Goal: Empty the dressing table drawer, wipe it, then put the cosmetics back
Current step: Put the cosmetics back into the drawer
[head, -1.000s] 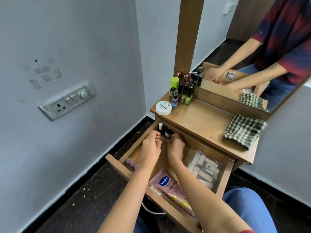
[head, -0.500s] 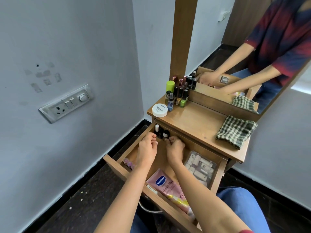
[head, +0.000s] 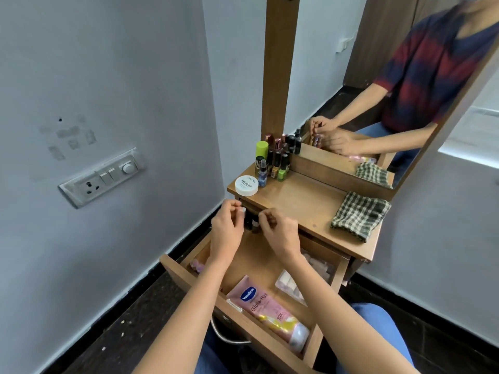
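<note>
Wooden drawer (head: 256,265) stands pulled out under the tabletop (head: 297,201). Small bottles (head: 253,225) stand upright in its far left corner, directly between our left hand (head: 226,230) and right hand (head: 280,236). Both hands' fingers curl; we cannot tell any grip.

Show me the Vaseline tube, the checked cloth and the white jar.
Vaseline tube (head: 259,306), head view, middle of its pink body.
Checked cloth (head: 360,215), head view, centre of the cloth.
White jar (head: 246,184), head view, centre of lid.
</note>
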